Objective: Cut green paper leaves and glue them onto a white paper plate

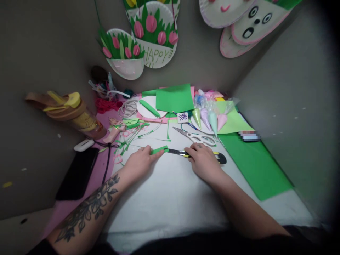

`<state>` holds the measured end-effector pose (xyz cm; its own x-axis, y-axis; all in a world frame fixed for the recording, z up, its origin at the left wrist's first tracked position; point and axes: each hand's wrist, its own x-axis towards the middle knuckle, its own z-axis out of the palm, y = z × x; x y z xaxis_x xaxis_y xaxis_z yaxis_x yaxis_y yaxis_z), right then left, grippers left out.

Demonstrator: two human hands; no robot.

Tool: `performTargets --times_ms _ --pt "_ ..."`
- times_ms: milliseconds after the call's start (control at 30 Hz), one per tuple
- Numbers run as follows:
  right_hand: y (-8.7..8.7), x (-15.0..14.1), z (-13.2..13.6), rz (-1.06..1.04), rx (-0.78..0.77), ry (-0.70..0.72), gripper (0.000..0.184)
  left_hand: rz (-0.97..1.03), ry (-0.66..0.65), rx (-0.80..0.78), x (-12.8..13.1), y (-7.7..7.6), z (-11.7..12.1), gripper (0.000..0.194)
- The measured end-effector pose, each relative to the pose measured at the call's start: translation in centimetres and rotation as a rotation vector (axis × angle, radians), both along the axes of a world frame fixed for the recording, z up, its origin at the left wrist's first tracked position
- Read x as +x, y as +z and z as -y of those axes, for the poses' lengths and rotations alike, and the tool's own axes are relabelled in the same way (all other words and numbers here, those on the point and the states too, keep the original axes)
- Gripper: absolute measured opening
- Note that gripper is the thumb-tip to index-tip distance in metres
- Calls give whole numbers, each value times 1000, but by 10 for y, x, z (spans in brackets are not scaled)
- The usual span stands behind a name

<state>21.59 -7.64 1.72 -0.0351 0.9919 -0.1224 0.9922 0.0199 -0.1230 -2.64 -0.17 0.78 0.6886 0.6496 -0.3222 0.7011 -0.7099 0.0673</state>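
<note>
My left hand (140,161) is closed over a small folded green paper strip (162,149), holding it down on the white table cover with the fingertips. In my right hand (204,161) is a black and yellow utility knife (221,158), lying nearly flat. Its extended blade points left, and the tip meets the strip's right end; whether it cuts in cannot be made out. Just beyond the right hand lie white-handled scissors (200,137). Thin green paper offcuts (130,140) are scattered past my left hand.
Green card sheets (255,170) lie at right; more green card (175,98) sits at the back beside piping bags (212,118). On the left are a black phone (77,173), an earbud case (83,145), a glue gun (114,132) and a tumbler (79,117). Paper-plate crafts (156,56) hang behind.
</note>
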Motion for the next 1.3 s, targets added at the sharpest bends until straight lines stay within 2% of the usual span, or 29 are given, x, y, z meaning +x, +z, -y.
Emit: performTargets --times_ms 267,433,567,833,1133,1300 --pt "-3 -6 1 1 23 34 27 26 7 -4 -1 -1 1 66" --pt "-8 -3 3 -21 43 16 29 158 21 25 -9 -10 0 50" --pt "-13 -1 4 -52 75 21 30 246 29 60 -13 -13 1 46" --pt "-19 2 -1 -88 129 59 36 226 100 -35 -9 -7 7 53" --pt "-18 1 -5 -66 145 134 35 46 67 -49 -9 11 10 51" --pt "-17 -13 -8 -17 145 149 38 30 57 -58 -8 12 12 53"
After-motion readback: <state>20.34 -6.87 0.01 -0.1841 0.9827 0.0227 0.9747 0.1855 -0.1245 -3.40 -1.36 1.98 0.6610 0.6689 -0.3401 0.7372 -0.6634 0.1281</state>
